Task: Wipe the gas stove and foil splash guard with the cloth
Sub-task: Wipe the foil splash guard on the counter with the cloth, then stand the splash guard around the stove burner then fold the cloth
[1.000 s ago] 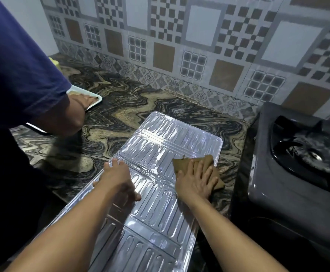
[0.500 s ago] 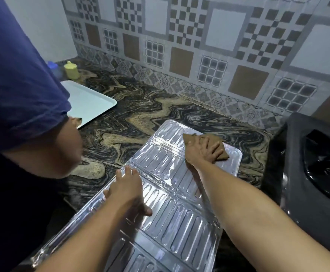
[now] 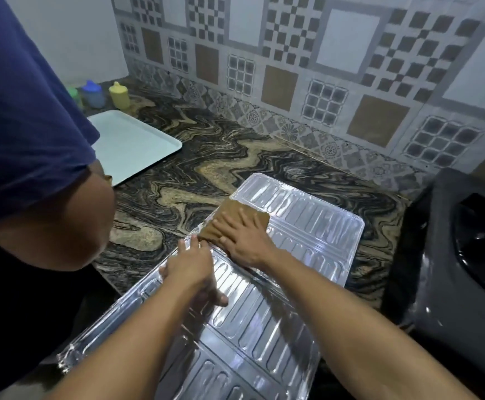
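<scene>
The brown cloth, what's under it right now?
The cloth lies on the foil splash guard, pressed flat by the right hand. The foil beneath it is hidden.

Back wall (image 3: 336,67) is tiled in a patchwork of white squares, brown squares, grey checkerboards and grid motifs, with an ornate floral border strip (image 3: 293,131) along the bottom; plain white wall (image 3: 71,39) at far left. Countertop (image 3: 221,166) is dark stone with swirling gold-black veining. Pale tray (image 3: 131,142) lies flat on it at left, with green, blue and yellow lidded cups (image 3: 119,95) in the corner behind; lighting dim, bluish.
</scene>
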Tool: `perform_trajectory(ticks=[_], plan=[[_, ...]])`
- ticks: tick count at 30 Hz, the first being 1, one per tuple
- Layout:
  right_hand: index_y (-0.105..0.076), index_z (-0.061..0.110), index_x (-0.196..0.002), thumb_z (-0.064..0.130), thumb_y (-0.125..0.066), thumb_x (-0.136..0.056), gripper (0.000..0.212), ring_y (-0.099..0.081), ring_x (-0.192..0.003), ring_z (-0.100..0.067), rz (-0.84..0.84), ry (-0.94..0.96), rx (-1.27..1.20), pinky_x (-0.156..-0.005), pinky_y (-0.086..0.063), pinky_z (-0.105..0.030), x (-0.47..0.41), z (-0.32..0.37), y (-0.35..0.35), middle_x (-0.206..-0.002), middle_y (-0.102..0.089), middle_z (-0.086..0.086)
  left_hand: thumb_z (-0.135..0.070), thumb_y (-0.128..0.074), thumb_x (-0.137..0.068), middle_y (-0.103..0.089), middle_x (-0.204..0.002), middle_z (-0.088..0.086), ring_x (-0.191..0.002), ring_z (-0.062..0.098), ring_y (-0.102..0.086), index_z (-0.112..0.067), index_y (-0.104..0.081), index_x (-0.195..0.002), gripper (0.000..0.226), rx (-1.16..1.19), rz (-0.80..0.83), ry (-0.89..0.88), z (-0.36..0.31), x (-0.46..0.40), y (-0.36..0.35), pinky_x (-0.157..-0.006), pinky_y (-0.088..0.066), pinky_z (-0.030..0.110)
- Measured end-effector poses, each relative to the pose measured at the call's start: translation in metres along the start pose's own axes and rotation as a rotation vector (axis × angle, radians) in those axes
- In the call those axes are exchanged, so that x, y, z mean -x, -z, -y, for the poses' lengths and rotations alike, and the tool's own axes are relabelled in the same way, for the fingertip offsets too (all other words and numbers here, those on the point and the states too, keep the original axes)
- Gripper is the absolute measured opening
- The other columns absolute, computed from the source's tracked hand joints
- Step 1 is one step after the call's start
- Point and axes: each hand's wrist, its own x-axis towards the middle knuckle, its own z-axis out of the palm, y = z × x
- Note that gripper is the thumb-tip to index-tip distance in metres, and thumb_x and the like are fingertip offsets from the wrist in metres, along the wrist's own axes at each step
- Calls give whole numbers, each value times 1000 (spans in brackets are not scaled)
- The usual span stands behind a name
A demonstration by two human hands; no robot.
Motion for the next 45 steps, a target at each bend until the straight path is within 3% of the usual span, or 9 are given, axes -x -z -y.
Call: perform_trajectory(ticks=[11,16,22,25,29,34,38,42,45], plan=[[-11,38,-152,40,-20,-102,51,7,-149,-29,-122,-475,-84,-117,5,-54,126,-19,-16,-163,-1,3,-71,-78,-48,7,-163,2,-150,30,1,-22,3,-155,143,32,-72,-24,1,9,-6,-111,-32,54],[-14,23,-153,18,-38,-98,60,-7,-148,-33,-67,-630,-26,-118,-9,-50,166,-17,-11,-162,-8,-4,-64,-80,-51,13,-162,4,-149,33,5,-13,4,-154,142,157,-63,-20,1,9,-14,-111,-29,61],[-35,5,-141,2,-36,-90,51,-41,-129,-41,120,-613,146,-102,-39,-48,218,29,2,-146,-33,-21,-64,-78,-56,9,-163,4,-148,35,5,-12,-6,-154,132,169,-96,-5,1,15,-20,-109,-25,63],[-49,4,-132,6,-38,-91,42,-55,-119,-39,240,-625,162,-96,-45,-45,242,53,16,-136,-48,-23,-67,-77,-56,-16,-160,10,-145,37,-14,-11,-27,-148,118,168,-134,23,0,22,-21,-107,-27,63],[-56,10,-128,20,-51,-87,43,-52,-124,-34,347,-700,122,-100,-45,-44,259,70,30,-136,-54,-13,-82,-67,-52,-44,-140,17,-130,34,-38,-12,-50,-128,105,48,-251,108,4,35,-26,-106,-36,56],[-49,11,-129,18,-59,-85,46,-49,-120,-38,165,-562,233,-92,-44,-46,247,79,25,-132,-46,-13,-70,-56,-78,-45,-139,15,-125,31,-44,-9,-53,-125,76,286,-332,56,15,55,-34,-96,-47,49],[-49,21,-121,26,-81,-65,65,-58,-109,-31,293,-394,110,-91,-46,-43,232,83,18,-121,-52,-5,-51,-56,-89,-36,-149,13,-133,31,-36,-9,-40,-140,68,281,-509,100,50,65,-29,-110,-32,49],[-53,21,-115,21,-82,-63,59,-62,-104,-25,306,-380,77,-93,-47,-43,224,83,20,-109,-60,-2,-53,-59,-83,-41,-145,17,-134,36,-37,-9,-44,-138,72,327,-288,354,94,75,-27,-108,-29,54],[-55,17,-116,21,-78,-69,52,-61,-109,-27,336,-353,174,-100,-42,-49,219,90,27,-111,-64,-3,-30,-57,-81,-60,-128,16,-115,36,-57,-7,-62,-118,44,407,-219,344,117,86,-28,-97,-47,44]])
